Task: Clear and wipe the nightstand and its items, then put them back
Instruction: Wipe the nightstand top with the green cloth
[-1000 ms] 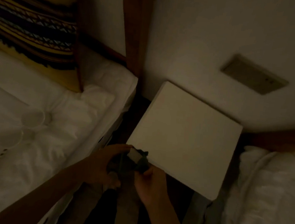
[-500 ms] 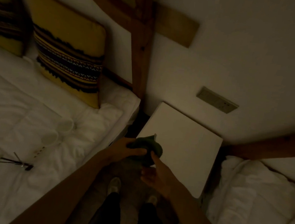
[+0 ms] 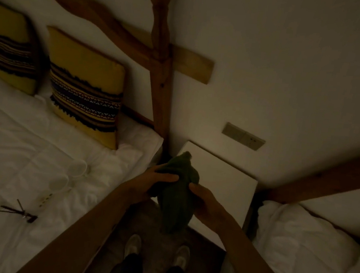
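Above the desk (image 3: 225,183), both hands, left (image 3: 148,183) and right (image 3: 204,200), grasp a dark cloth (image 3: 177,197); dimness risks missed patches, or forgetting cups (image 3: 71,174) at nine o'clock.

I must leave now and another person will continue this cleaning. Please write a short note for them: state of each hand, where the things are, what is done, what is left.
Left hand: grips the dark green cloth from the left.
Right hand: grips the same cloth from the right.
The cloth is held bunched in the air over the near-left corner of the white nightstand.
Two white cups, a white power strip and a small dark tripod lie on the left bed.
Done: nightstand top is cleared.
Left: wiping, as far as visible, then putting the items back.
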Action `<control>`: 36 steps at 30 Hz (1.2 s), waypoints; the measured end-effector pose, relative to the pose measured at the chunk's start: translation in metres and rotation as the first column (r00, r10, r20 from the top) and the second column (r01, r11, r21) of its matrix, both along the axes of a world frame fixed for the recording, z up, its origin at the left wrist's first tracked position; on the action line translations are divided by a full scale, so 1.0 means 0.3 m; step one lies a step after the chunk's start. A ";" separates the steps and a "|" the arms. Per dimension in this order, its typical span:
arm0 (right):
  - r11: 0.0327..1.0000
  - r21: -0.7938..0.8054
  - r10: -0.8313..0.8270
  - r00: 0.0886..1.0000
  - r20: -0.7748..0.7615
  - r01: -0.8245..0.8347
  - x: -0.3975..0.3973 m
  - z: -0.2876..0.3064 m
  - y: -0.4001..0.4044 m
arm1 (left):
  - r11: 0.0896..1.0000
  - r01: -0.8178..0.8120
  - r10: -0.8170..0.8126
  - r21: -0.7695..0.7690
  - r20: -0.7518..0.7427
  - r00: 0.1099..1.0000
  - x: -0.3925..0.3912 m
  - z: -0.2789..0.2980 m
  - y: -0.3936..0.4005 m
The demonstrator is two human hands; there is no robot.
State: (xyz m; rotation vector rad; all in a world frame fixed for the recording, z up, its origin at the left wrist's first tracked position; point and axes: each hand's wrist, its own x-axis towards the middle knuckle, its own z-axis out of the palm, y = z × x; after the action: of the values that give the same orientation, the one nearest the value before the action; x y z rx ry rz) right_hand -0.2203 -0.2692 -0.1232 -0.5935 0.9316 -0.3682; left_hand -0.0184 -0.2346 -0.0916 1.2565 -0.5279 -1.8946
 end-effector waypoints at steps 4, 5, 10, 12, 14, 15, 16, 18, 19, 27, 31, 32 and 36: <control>1.000 -0.028 -0.005 0.989 0.147 0.009 -0.053 0.028 -0.025 | 1.000 0.024 -0.024 -0.010 -0.008 1.000 -0.001 0.042 -0.004; 0.999 -0.033 -0.013 0.983 0.183 0.019 -0.065 0.028 -0.030 | 0.999 0.011 -0.011 -0.034 0.007 1.000 -0.002 0.044 -0.001; 1.000 0.007 0.003 0.971 0.239 -0.005 -0.106 0.015 -0.039 | 0.981 -0.194 0.192 0.000 -0.147 0.970 0.013 0.018 0.026; 1.000 -0.008 -0.001 0.972 0.235 0.003 -0.111 0.010 -0.035 | 0.980 -0.201 0.193 -0.013 -0.215 0.957 0.024 0.009 0.042; 0.999 -0.021 -0.025 0.979 0.202 0.030 -0.102 0.007 -0.024 | 0.971 -0.238 0.223 -0.024 -0.267 0.937 0.026 -0.009 0.063; 0.998 -0.033 -0.038 0.982 0.186 0.045 -0.096 0.005 -0.018 | 0.956 -0.292 0.275 -0.009 -0.310 0.910 0.028 -0.019 0.074; 0.997 -0.049 -0.046 0.983 0.178 0.055 -0.090 0.002 -0.012 | 0.938 -0.347 0.323 0.009 -0.385 0.864 0.026 -0.033 0.086; 0.995 -0.085 -0.036 0.979 0.200 0.054 -0.081 -0.001 0.001 | 0.906 -0.416 0.397 0.081 -0.508 0.765 0.005 -0.048 0.112; 0.994 -0.102 -0.023 0.976 0.218 0.046 -0.078 -0.003 0.006 | 0.888 -0.438 0.445 0.136 -0.491 0.749 -0.008 -0.055 0.122; 0.913 -0.395 0.103 0.994 -0.028 -0.106 -0.091 -0.007 0.013 | 0.952 -0.284 0.301 0.111 -0.190 0.935 -0.026 -0.116 0.115; 0.773 -0.605 0.049 0.969 -0.241 -0.190 -0.111 -0.016 0.021 | 0.986 -0.159 0.139 0.051 0.277 0.951 -0.016 -0.110 0.106; 0.756 -0.620 0.042 0.961 -0.272 -0.208 -0.115 -0.018 0.022 | 0.999 -0.052 0.045 0.006 0.437 0.898 -0.013 -0.105 0.104; 0.698 -0.616 0.091 0.899 -0.427 -0.364 -0.120 -0.010 0.026 | 0.929 0.367 -0.189 -0.044 0.796 0.575 -0.009 -0.104 0.107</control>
State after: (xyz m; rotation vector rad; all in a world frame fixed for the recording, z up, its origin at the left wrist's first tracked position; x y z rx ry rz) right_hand -0.2562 -0.2615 -0.1262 -1.5064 1.0538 -0.3756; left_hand -0.0210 -0.2024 -0.1229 1.9303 -1.4295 -1.3613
